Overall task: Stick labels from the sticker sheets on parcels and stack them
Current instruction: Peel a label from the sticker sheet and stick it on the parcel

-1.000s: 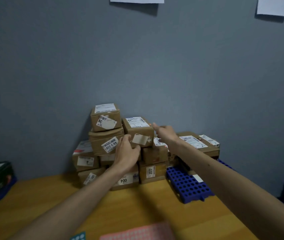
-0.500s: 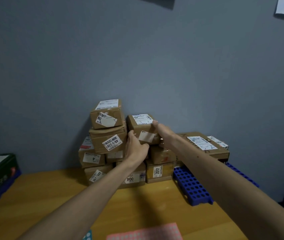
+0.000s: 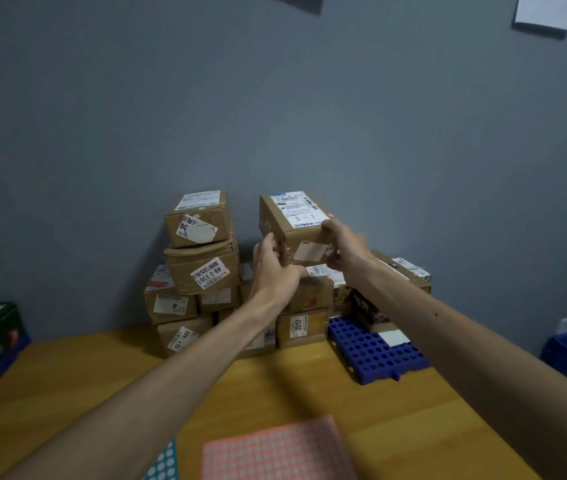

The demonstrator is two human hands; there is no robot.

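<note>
Grey wall (image 3: pixel 396 133) behind, wooden table (image 3: pixel 85 375) below, pink sticker sheet (image 3: pixel 275 448) at its near edge. At left, labelled parcels (image 3: pixel 202 271) already stacked. Then left hand (image 3: pixel 271 271) and right hand (image 3: pixel 348 247) curled round the lower corners of one parcel (image 3: pixel 277 220), held above them; placing seemingly left to do.

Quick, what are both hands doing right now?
Left hand: holding the box, at its left side.
Right hand: holding the same box, at its right side.
</note>
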